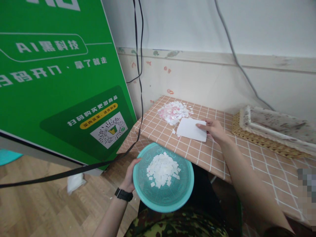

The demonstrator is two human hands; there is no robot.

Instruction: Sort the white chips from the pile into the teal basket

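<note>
My left hand (131, 174) grips the left rim of a turquoise plastic colander (184, 192), held just below the table's front edge. White paper scraps (163, 169) lie heaped in the colander. Over the table, my right hand (213, 129) pinches the right side of a white sheet of paper (190, 130), thumb on top. Right behind that sheet is a pile of white and pink paper scraps (174, 111), and a few small pieces lie by its left edge. Part of the pile may be hidden under the sheet.
A brown checked cloth (247, 166) covers the table. At the back right stands a lined wicker basket (261, 140). A green cabinet (61, 82) rises on the left, with a black cable (140, 98) hanging before it. A white plastic bag (74, 182) lies on the floor.
</note>
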